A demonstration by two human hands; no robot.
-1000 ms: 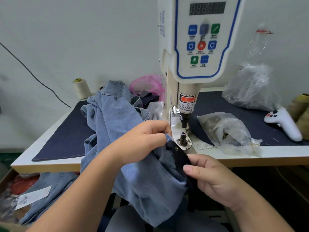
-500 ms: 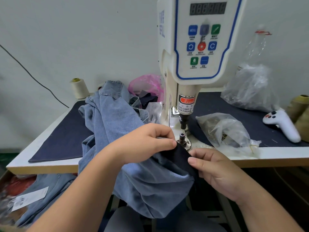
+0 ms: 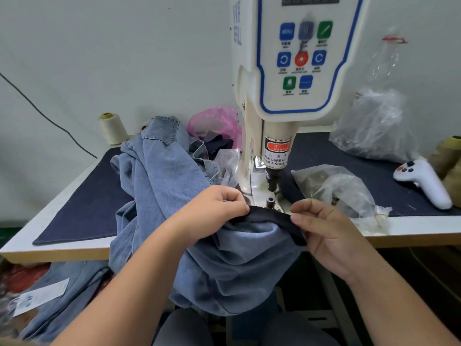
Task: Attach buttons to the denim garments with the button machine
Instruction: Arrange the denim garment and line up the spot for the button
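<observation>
A light blue denim garment (image 3: pixel 239 260) hangs over the table's front edge, with a dark navy band (image 3: pixel 269 214) along its top. My left hand (image 3: pixel 214 208) pinches the band's left end and my right hand (image 3: pixel 324 231) pinches its right end, stretching it flat just in front of the button machine's lower die (image 3: pixel 270 202). The white button machine (image 3: pixel 296 71) rises behind, its punch (image 3: pixel 272 181) above the die. More of the same denim (image 3: pixel 159 171) is heaped on the table to the left.
A clear bag of buttons (image 3: pixel 334 188) lies right of the die. Further right are a white handheld controller (image 3: pixel 424 183), a larger clear bag (image 3: pixel 374 128) and thread cones (image 3: pixel 446 156). A cream thread cone (image 3: pixel 111 128) and pink bag (image 3: pixel 217 121) sit behind the denim.
Both hands lifted the dark band up and forward to the die. My right hand moved from under the fabric to pinching the band's right end, which is now stretched flat.
</observation>
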